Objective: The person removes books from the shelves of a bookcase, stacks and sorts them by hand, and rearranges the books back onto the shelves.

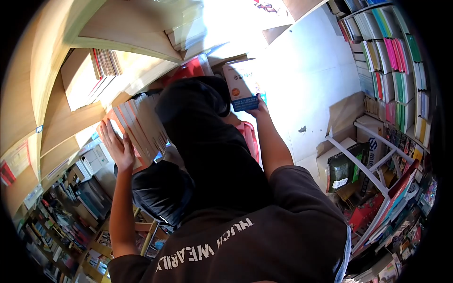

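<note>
My right hand (pixel 258 109) grips the lower corner of a paperback book (pixel 239 80), which has a pale cover, Chinese lettering and a blue band along its bottom. Beside my left knee stands a row of books (pixel 139 123) packed side by side, with an orange cover at its outer end. My left hand (pixel 118 147) lies against that orange cover with its fingers stretched out. My dark-trousered legs are between the two hands and hide part of the row.
Wooden shelves (pixel 89 42) rise close on the left, some holding books (pixel 107 63). A pink stool (pixel 247 134) shows partly under me. To the right are a full bookshelf (pixel 384 61), a metal ladder (pixel 373 165) and a dark green package (pixel 342 170) on the pale floor (pixel 306 89).
</note>
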Motion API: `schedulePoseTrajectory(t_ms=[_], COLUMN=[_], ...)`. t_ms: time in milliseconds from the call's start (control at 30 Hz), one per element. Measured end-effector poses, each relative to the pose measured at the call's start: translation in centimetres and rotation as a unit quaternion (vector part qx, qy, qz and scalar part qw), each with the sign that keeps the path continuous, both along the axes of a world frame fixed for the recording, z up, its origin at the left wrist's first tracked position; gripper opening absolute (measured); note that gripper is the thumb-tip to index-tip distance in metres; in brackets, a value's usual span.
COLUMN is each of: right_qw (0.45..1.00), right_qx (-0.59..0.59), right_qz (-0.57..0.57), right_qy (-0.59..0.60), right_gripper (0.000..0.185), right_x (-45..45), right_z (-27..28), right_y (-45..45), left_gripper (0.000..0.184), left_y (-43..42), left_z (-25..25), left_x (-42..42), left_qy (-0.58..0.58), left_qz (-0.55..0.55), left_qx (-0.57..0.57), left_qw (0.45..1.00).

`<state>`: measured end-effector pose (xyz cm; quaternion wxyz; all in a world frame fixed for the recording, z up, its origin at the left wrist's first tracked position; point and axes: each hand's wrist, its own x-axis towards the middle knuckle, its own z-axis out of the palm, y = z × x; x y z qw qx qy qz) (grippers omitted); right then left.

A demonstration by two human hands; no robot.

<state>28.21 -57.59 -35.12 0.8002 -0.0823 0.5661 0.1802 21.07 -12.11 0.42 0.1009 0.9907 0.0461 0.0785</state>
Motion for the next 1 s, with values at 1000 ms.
schedulePoseTrajectory(t_ms=[1000], right_qw=[0.588], right_qx=[-0.324], right_qz=[0.726], right_qy=[-0.152], right_gripper=[0.032], right_x=[-7.5], right_z=[2.4], right_y=[-8.3], left_gripper=[0.080], left_y=[1.3], left_z=[-0.6], left_x=[-0.3], left_qy=[0.010], left_qz=[0.084], left_qx=[-0.041], left_qw=[0.996])
